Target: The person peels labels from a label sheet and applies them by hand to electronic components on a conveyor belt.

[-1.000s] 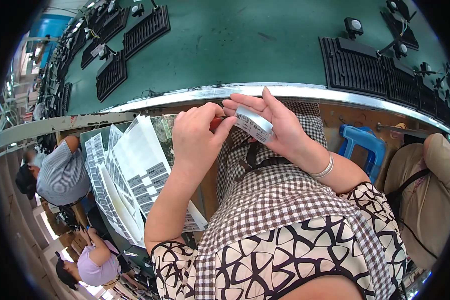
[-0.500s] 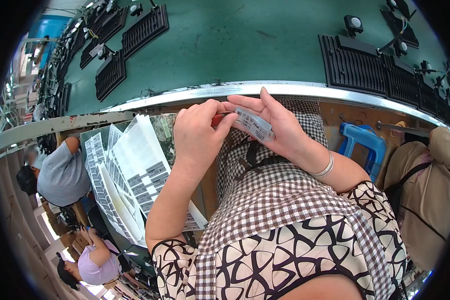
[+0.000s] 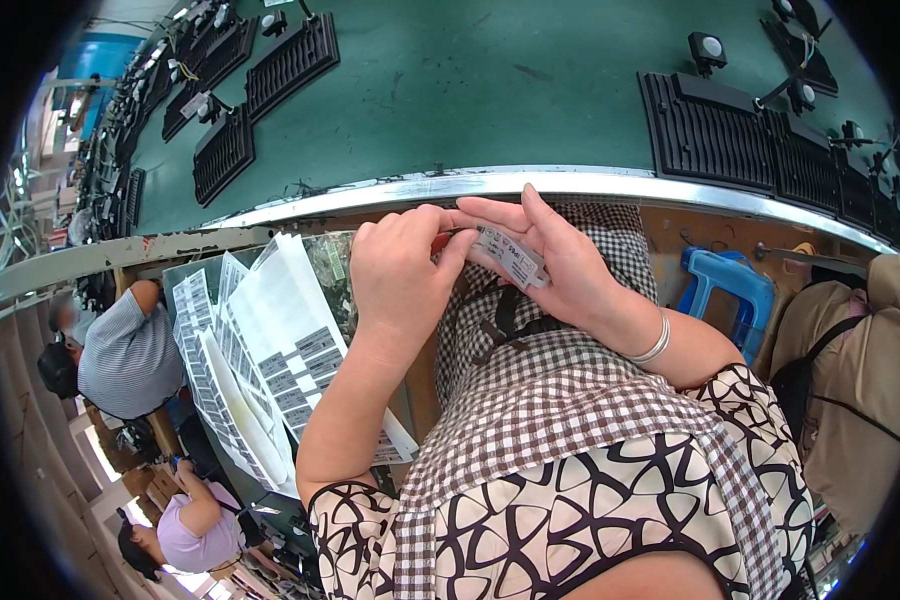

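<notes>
A green workbench [image 3: 490, 90] with a metal edge runs across the top, carrying rows of black ribbed housings [image 3: 710, 125], and other people sit at either side. Just below that edge, the right hand [image 3: 555, 255] lies half open with its fingers curled under a small printed label [image 3: 508, 255], while the left hand [image 3: 402, 275] is bunched, pinching a thin red tool [image 3: 437, 243] whose tip meets the label's near end. Beside the left forearm lie white sheets of labels [image 3: 270, 350], and a blue stool [image 3: 725, 285] stands beyond the right wrist.
</notes>
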The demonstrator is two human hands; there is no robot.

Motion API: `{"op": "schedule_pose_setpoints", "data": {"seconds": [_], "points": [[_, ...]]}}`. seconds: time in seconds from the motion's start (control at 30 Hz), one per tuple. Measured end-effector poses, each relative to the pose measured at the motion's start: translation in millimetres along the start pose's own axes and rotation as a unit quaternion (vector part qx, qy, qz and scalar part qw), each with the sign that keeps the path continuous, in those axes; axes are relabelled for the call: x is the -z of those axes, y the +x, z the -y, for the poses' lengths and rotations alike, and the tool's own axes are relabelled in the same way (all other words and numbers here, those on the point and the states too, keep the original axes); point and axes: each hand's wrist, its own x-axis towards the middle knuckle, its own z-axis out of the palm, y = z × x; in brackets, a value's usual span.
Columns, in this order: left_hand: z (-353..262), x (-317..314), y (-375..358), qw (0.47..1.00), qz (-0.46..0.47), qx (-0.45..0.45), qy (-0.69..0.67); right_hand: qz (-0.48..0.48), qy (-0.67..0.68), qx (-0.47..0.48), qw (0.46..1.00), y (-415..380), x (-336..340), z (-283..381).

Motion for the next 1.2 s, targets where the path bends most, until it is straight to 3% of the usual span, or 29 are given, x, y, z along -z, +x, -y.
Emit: {"op": "schedule_pose_setpoints", "data": {"seconds": [0.1,0.2,0.23,0.33,0.4,0.43,0.53,0.57,0.6,0.63,0.67,0.77,0.97,1.0,1.07,1.13,1.2], "points": [[-2.6,-2.6,0.8,0.999,-0.048,-0.022,0.004,-0.003,-0.031,0.018,0.999,-2.2,-2.7,2.0],[0.9,-8.6,2.8,0.996,-0.077,0.010,-0.048,0.009,-0.095,0.099,0.990,0.8,-0.9,7.6],[5.7,-11.9,1.7,0.982,-0.069,0.071,-0.162,0.022,-0.131,0.133,0.982,0.3,5.2,12.1],[14.0,-11.3,8.5,0.919,-0.055,0.191,-0.341,-0.057,-0.281,0.265,0.921,-10.6,13.7,39.0],[15.5,-8.3,14.6,0.908,-0.059,0.203,-0.362,-0.082,-0.422,0.348,0.833,-20.9,41.5,71.1],[20.3,-7.7,16.2,0.909,-0.058,0.201,-0.361,-0.145,-0.496,0.388,0.763,-30.3,52.2,87.4],[29.6,-5.2,23.2,0.933,-0.073,0.170,-0.308,-0.325,-0.665,0.460,0.491,-56.8,84.0,139.2],[32.7,-5.5,25.0,0.932,-0.076,0.174,-0.309,-0.365,-0.718,0.438,0.399,-60.0,93.8,153.8],[31.6,-2.3,28.0,0.920,-0.070,0.185,-0.339,-0.375,-0.746,0.405,0.372,-56.9,115.1,160.3],[29.9,-1.6,30.9,0.917,-0.082,0.193,-0.338,-0.390,-0.816,0.334,0.268,-51.5,124.8,154.9],[33.7,-1.8,32.2,0.911,-0.084,0.189,-0.357,-0.383,-0.845,0.302,0.220,-44.1,118.3,145.9],[42.4,1.4,36.8,0.905,-0.107,0.179,-0.371,-0.323,-0.839,0.317,0.301,-17.3,88.8,125.5],[47.7,18.7,49.9,0.896,-0.153,0.173,-0.380,-0.177,-0.810,0.394,0.396,47.5,39.5,76.1],[48.2,21.4,51.1,0.895,-0.155,0.171,-0.381,-0.131,-0.756,0.439,0.468,55.5,41.0,89.9],[51.1,25.0,52.5,0.894,-0.159,0.172,-0.382,-0.244,-0.584,0.442,0.636,61.9,47.8,112.4],[50.2,28.3,54.6,0.891,-0.158,0.183,-0.384,-0.294,-0.451,0.426,0.727,66.6,37.9,152.3],[53.0,28.9,56.8,0.893,-0.151,0.181,-0.384,-0.265,-0.452,0.353,0.775,80.2,31.6,181.8]]}}
